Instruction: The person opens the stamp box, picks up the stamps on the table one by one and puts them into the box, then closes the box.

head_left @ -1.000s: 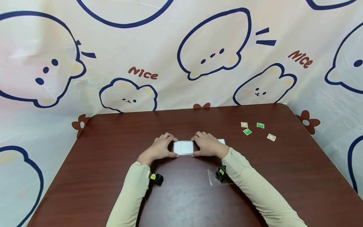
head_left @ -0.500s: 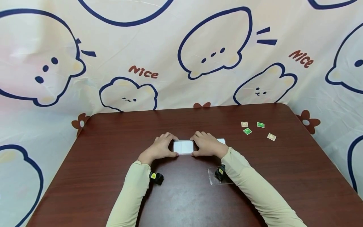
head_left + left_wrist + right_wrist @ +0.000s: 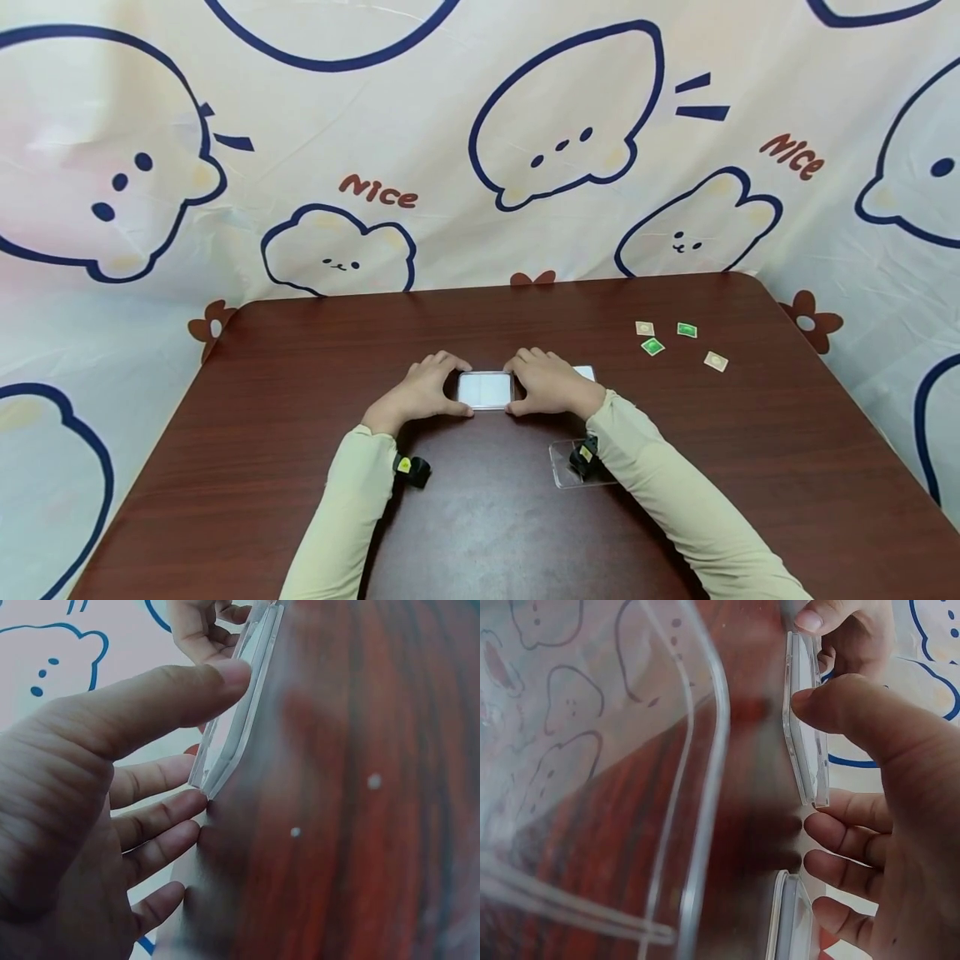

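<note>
A small clear plastic case [image 3: 484,390] with a white inside lies flat on the table between my hands. My left hand [image 3: 427,387] grips its left end, thumb on the near edge and fingers toward the far side. At the right end, my right hand [image 3: 550,383] pinches it the same way. In the left wrist view, the thumb of the left hand [image 3: 67,780] presses the side of the case [image 3: 241,712]. The right wrist view has the right hand's thumb [image 3: 840,712] on the case's near edge; the fingertips are by its end.
Partly hidden behind my right hand is a second white-filled case [image 3: 586,372]. A clear plastic lid or tray [image 3: 561,467] lies under my right wrist. Two green cards [image 3: 652,347] and two beige cards [image 3: 716,362] are scattered at the back right of the brown table [image 3: 300,350].
</note>
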Tool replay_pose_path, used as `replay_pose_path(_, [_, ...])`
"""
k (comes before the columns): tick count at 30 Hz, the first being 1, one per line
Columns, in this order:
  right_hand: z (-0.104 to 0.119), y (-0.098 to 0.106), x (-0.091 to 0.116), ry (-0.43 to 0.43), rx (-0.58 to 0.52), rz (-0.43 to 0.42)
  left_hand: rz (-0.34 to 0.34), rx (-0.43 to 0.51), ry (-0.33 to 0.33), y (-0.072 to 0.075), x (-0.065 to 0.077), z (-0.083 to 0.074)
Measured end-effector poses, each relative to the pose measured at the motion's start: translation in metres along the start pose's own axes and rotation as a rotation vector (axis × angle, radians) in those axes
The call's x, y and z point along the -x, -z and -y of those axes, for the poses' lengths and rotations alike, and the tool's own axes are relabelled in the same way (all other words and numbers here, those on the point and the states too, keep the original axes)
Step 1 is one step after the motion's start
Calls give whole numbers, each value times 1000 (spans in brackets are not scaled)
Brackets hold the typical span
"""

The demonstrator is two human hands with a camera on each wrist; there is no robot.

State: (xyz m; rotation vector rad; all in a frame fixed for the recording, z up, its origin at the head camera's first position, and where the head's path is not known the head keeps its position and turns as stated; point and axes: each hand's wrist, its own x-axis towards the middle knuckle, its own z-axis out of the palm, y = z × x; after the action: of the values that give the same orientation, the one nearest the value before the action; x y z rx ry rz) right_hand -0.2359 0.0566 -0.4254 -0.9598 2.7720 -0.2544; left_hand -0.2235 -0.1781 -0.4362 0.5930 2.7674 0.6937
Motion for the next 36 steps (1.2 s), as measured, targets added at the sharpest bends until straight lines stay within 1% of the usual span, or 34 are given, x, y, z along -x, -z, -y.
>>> replay_pose_path(5, [-1,0,1,14,5,-26,15,8,-6,1,1,2])
replay_pose_path(11, [-8,-1,5,19,11,-52,47,-17,-9,0,0,5])
replay_pose_path(17, [-12,3,11,25,8,-77,37,-21,-12,3,1,3])
replay_pose_path(20, [-12,5,15,18,-11,-80,27,-26,-12,3,1,4])
replay_pose_path(25, [-8,8,26,14,-42,-83,15,-44,-14,1,0,6])
replay_pose_path(30, [0,7,36,77,-45,-112,2,-62,-18,1,0,6])
replay_pose_path(36, [10,3,48,112,-10,-102,-8,-63,-19,1,1,3])
